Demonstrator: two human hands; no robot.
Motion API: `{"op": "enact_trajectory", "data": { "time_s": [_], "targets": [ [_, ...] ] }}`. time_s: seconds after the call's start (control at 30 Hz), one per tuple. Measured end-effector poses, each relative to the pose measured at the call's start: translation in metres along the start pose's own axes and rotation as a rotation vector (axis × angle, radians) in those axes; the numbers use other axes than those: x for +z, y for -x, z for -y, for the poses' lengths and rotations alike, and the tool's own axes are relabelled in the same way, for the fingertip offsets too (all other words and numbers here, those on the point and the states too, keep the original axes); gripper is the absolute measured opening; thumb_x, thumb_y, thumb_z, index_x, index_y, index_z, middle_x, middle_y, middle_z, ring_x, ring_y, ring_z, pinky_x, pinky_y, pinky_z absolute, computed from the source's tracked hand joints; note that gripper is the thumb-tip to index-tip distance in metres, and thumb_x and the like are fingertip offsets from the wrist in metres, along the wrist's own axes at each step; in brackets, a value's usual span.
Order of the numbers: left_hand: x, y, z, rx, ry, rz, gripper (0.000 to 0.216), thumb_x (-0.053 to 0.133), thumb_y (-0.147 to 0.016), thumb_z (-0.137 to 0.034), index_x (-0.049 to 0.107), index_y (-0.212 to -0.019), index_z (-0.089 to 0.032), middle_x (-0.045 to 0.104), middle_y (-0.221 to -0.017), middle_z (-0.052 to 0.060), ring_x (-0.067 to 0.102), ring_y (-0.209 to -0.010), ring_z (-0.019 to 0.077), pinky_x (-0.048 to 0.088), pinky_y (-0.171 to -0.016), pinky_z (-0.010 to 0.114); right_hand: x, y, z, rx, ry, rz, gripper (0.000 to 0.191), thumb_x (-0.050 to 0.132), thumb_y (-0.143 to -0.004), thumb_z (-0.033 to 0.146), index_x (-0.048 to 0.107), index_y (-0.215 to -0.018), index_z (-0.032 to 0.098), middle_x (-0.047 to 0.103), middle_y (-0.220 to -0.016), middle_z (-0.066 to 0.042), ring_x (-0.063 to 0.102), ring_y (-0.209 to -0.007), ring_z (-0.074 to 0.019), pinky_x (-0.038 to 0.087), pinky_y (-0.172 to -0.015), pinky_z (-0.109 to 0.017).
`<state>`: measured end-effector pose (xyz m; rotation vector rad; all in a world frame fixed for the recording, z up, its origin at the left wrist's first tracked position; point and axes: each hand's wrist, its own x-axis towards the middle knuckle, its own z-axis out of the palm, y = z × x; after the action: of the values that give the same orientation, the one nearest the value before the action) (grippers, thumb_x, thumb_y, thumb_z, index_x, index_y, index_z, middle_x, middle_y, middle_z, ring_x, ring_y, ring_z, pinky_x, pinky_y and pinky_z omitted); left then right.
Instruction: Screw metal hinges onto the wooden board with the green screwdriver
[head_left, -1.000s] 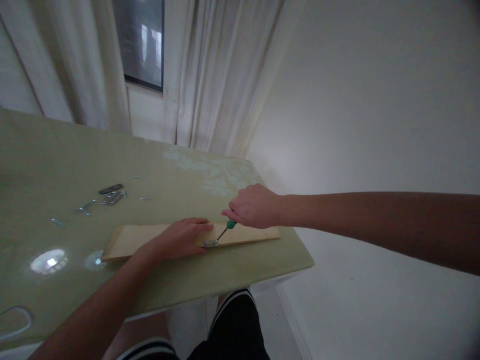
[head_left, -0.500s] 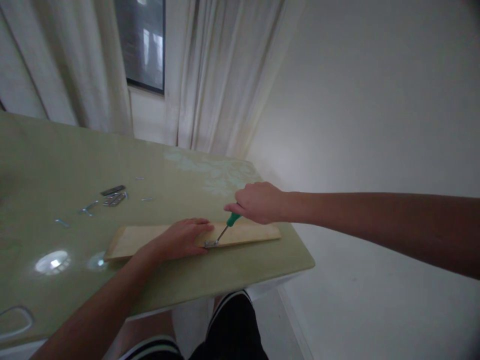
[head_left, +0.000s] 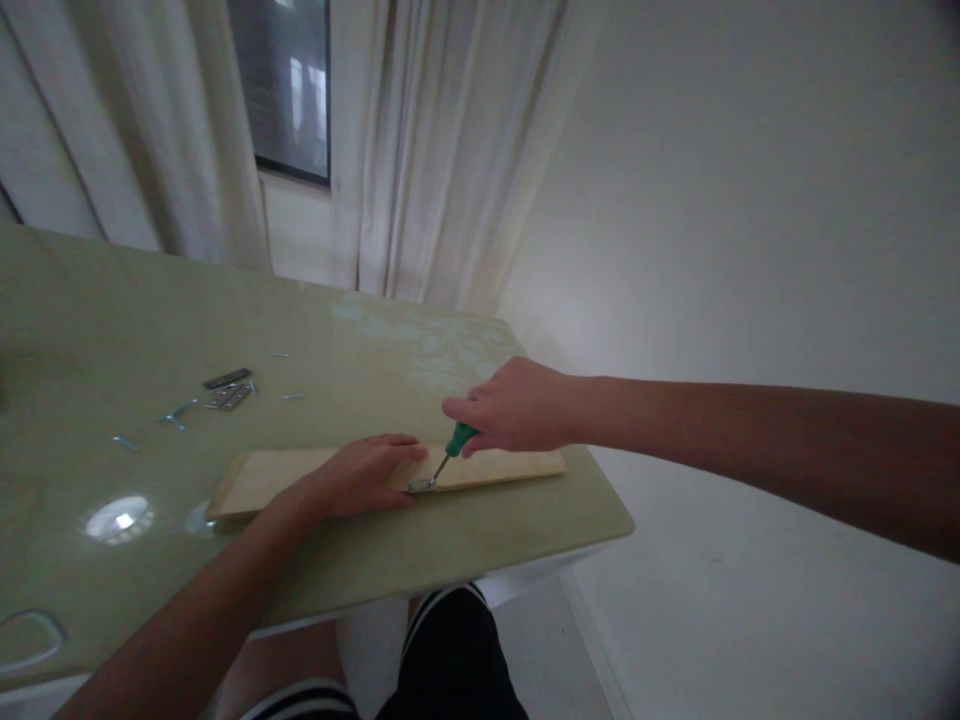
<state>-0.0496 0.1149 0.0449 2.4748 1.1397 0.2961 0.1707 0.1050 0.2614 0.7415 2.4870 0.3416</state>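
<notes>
A pale wooden board [head_left: 510, 466] lies flat near the front edge of the green table [head_left: 150, 310]. My left hand [head_left: 360, 475] rests palm down on the board with its fingers stretched out, holding it still. My right hand [head_left: 514, 405] is closed round the green handle of a screwdriver [head_left: 450, 450]. The screwdriver's metal tip points down at a small metal bracket [head_left: 421, 485] on the board's near edge, right beside my left fingertips.
Several small metal plates [head_left: 227, 388] and loose screws [head_left: 176, 412] lie scattered on the table to the left. The table's right corner [head_left: 626, 520] is just past the board. Curtains and a dark window stand behind; a white wall lies to the right.
My right hand has turned slightly on the screwdriver handle and lifted a little. My left hand and the board have stayed where they were.
</notes>
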Motion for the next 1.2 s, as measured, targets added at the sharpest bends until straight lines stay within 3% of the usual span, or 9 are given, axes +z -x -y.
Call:
{"op": "enact_trajectory", "data": {
  "time_s": [0.1, 0.23, 0.3, 0.47, 0.6, 0.77, 0.9, 1.03, 1.2],
  "targets": [
    [0.0001, 0.0001, 0.0007, 0.0, -0.003, -0.004, 0.069, 0.076, -0.084, -0.048, 0.061, -0.148, -0.024, 0.058, -0.156, 0.012, 0.059, -0.139, 0.0348, 0.045, -0.117, 0.044, 0.0002, -0.0007, 0.0009, 0.221, -0.069, 0.016, 0.055, 0.038, -0.108, 0.063, 0.065, -0.117, 0.016, 0.078, -0.107, -0.019, 0.075, -0.091, -0.0311, 0.043, -0.066, -0.033],
    [0.0031, 0.0015, 0.0054, 0.0, -0.009, -0.009, 0.072, 0.076, -0.084, -0.05, 0.06, -0.149, -0.024, 0.056, -0.157, 0.012, 0.058, -0.14, 0.0355, 0.044, -0.117, 0.044, -0.0027, -0.0021, -0.0039, 0.045, -0.102, 0.013, 0.054, 0.069, -0.097, 0.05, 0.05, -0.139, 0.02, 0.075, -0.125, -0.016, 0.073, -0.097, -0.0275, 0.041, -0.065, -0.03],
    [0.0037, 0.0022, 0.0061, -0.007, -0.01, -0.006, 0.071, 0.074, -0.085, -0.05, 0.06, -0.15, -0.024, 0.056, -0.158, 0.012, 0.057, -0.14, 0.0348, 0.044, -0.118, 0.044, -0.0037, -0.0029, -0.0039, -0.036, -0.044, -0.025, 0.041, 0.064, -0.101, 0.044, 0.055, -0.135, 0.022, 0.076, -0.122, -0.014, 0.074, -0.095, -0.0269, 0.041, -0.065, -0.03],
    [0.0023, 0.0013, 0.0036, 0.002, -0.005, -0.001, 0.072, 0.074, -0.085, -0.051, 0.06, -0.15, -0.024, 0.057, -0.158, 0.012, 0.057, -0.14, 0.0344, 0.044, -0.118, 0.044, -0.002, -0.0023, 0.0008, 0.242, -0.009, -0.001, 0.056, 0.032, -0.111, 0.056, 0.071, -0.105, 0.016, 0.079, -0.096, -0.019, 0.076, -0.09, -0.0343, 0.044, -0.067, -0.036],
    [0.0017, 0.0002, 0.0027, -0.009, -0.008, 0.002, 0.072, 0.074, -0.085, -0.049, 0.059, -0.15, -0.023, 0.055, -0.158, 0.012, 0.057, -0.141, 0.0339, 0.043, -0.118, 0.043, -0.0017, 0.0025, -0.0034, 0.111, -0.144, 0.045, 0.056, 0.063, -0.099, 0.057, 0.056, -0.138, 0.018, 0.078, -0.116, -0.018, 0.075, -0.097, -0.0308, 0.045, -0.068, -0.033],
    [-0.0004, 0.0014, 0.0, -0.006, -0.018, 0.005, 0.071, 0.074, -0.085, -0.047, 0.059, -0.151, -0.024, 0.056, -0.158, 0.012, 0.058, -0.14, 0.0334, 0.043, -0.118, 0.041, 0.0001, 0.0046, -0.0004, 0.26, -0.143, 0.019, 0.058, 0.034, -0.108, 0.062, 0.07, -0.112, 0.016, 0.079, -0.102, -0.02, 0.075, -0.091, -0.032, 0.045, -0.067, -0.035],
    [-0.001, 0.0016, -0.0006, -0.014, -0.018, 0.007, 0.071, 0.073, -0.085, -0.048, 0.059, -0.151, -0.024, 0.056, -0.158, 0.012, 0.058, -0.14, 0.0341, 0.044, -0.117, 0.043, 0.0007, 0.0046, 0.0036, 0.148, -0.195, -0.002, 0.052, 0.059, -0.1, 0.058, 0.057, -0.133, 0.018, 0.079, -0.112, -0.017, 0.075, -0.093, -0.0298, 0.045, -0.066, -0.032],
    [0.0001, 0.0011, 0.0011, 0.006, -0.009, -0.004, 0.069, 0.074, -0.085, -0.048, 0.06, -0.149, -0.024, 0.057, -0.157, 0.012, 0.059, -0.138, 0.0342, 0.045, -0.116, 0.043, 0.0002, 0.0031, 0.0055, 0.251, -0.12, -0.017, 0.047, 0.042, -0.108, 0.057, 0.063, -0.12, 0.016, 0.078, -0.107, -0.02, 0.075, -0.095, -0.0332, 0.046, -0.068, -0.035],
    [0.0006, 0.0014, 0.001, 0.003, 0.001, -0.012, 0.069, 0.075, -0.085, -0.047, 0.061, -0.148, -0.024, 0.057, -0.156, 0.013, 0.059, -0.138, 0.0345, 0.045, -0.117, 0.043, 0.0003, 0.0018, 0.0052, 0.17, -0.176, -0.011, 0.045, 0.058, -0.102, 0.056, 0.059, -0.129, 0.02, 0.077, -0.119, -0.016, 0.074, -0.102, -0.0307, 0.048, -0.072, -0.033]
  ]
}}
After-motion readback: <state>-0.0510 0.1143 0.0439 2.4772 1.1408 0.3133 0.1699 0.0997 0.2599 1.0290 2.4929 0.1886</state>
